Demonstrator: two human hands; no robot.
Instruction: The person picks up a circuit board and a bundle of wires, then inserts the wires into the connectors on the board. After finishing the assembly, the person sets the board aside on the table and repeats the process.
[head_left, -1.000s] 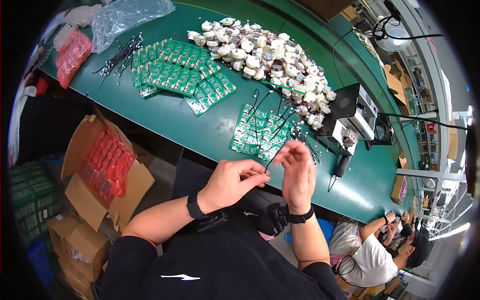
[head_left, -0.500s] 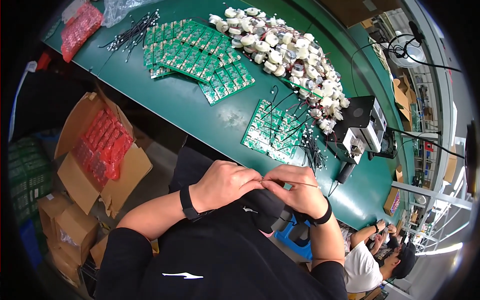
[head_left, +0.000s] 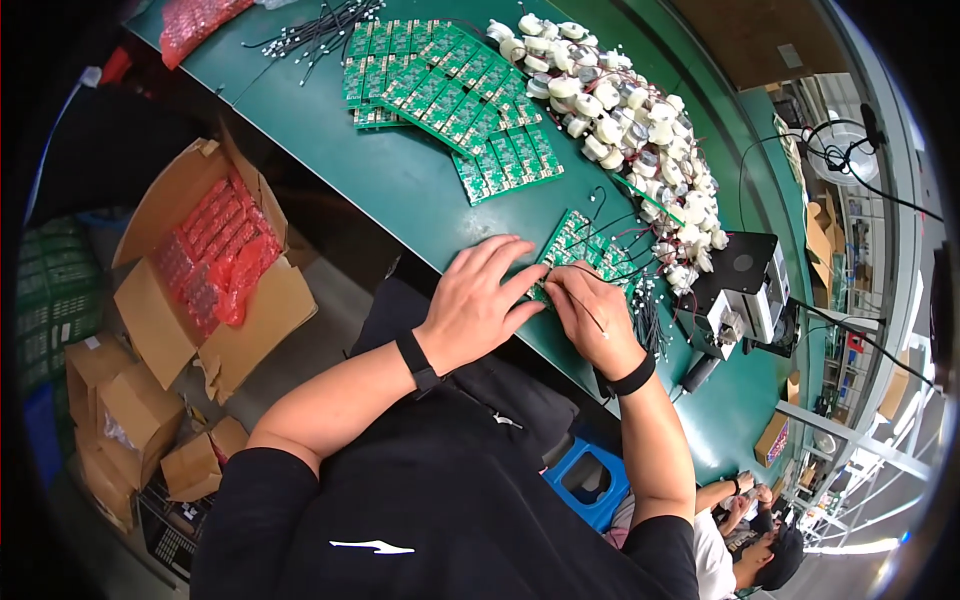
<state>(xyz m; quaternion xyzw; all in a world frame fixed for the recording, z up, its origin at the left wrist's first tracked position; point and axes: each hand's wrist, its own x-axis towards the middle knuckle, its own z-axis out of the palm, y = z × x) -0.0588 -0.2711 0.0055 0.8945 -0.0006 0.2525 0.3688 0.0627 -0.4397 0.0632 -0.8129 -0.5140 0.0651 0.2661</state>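
Note:
My left hand (head_left: 478,305) lies over the bench's near edge with its fingers spread, index fingertip at the near corner of a green circuit board panel (head_left: 572,236). At that same corner my right hand (head_left: 598,318) pinches a thin black cable (head_left: 592,312); its white end hangs over the back of the hand. Where the cable's other end sits is hidden by the fingers. Several similar black cables lie across the panel. A bundle of cables (head_left: 650,325) lies just right of it. Further left, green circuit board panels (head_left: 445,90) are stacked overlapping.
White round parts with wires (head_left: 630,120) are heaped behind the panels. A black and grey bench device (head_left: 740,310) stands at right. More cables (head_left: 325,30) and a red bubble-wrap pack (head_left: 195,25) lie far left. A cardboard box (head_left: 160,320), a blue stool (head_left: 583,480) and a co-worker (head_left: 745,550) are nearby.
Both hands have moved forward from in front of my body to the panel on the bench. My left hand has let go of the cable and spread its fingers. The view has shifted.

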